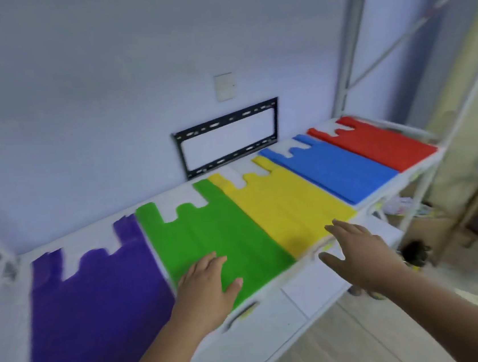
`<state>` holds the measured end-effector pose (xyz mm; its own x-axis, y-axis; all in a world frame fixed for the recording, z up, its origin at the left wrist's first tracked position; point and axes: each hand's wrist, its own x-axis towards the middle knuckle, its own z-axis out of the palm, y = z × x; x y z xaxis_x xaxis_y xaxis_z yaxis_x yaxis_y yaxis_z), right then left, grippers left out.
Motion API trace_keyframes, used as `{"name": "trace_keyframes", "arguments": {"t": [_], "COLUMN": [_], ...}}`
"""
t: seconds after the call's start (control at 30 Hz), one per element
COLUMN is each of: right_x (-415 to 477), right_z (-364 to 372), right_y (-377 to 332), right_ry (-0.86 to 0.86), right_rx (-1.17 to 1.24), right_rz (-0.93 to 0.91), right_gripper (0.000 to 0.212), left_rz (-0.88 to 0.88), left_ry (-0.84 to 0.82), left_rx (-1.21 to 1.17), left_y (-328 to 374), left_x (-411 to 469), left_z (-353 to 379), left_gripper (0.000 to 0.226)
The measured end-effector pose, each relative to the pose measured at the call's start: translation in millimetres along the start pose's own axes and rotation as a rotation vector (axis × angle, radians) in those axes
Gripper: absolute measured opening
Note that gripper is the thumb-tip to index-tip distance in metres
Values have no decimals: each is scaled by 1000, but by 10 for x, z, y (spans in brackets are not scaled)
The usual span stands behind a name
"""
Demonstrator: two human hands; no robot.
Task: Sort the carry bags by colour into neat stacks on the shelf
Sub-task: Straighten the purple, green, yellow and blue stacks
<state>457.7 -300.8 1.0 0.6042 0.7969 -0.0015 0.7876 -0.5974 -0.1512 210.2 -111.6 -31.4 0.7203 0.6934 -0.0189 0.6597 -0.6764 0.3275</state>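
Observation:
Five flat stacks of carry bags lie side by side on the white shelf, handles toward the wall: purple, green, yellow, blue and red. My left hand rests palm down on the near edge of the green stack, fingers spread. Near the front corner of the yellow stack, my right hand hovers with open fingers over the shelf's front edge, holding nothing. The whole view is slightly blurred.
A black rectangular bracket and a white switch plate are on the wall behind the shelf. Grey metal uprights frame the shelf at the right. White drawer fronts sit below. Clutter and a dark object lie on the floor right.

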Motion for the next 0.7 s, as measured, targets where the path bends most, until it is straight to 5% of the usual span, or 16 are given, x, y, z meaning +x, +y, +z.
{"name": "trace_keyframes", "arguments": {"t": [0.33, 0.7], "right_x": [12, 1078], "right_z": [-371, -320], "right_y": [1901, 2115], "right_ry": [-13, -63], "right_rx": [53, 79], "right_rz": [37, -189], "right_gripper": [74, 75], "left_rz": [-3, -214], "left_ry": [-10, 35], "left_rx": [-52, -45], "left_y": [1650, 1726], "left_x": [489, 801], "left_z": [565, 623], "left_gripper": [67, 72]}}
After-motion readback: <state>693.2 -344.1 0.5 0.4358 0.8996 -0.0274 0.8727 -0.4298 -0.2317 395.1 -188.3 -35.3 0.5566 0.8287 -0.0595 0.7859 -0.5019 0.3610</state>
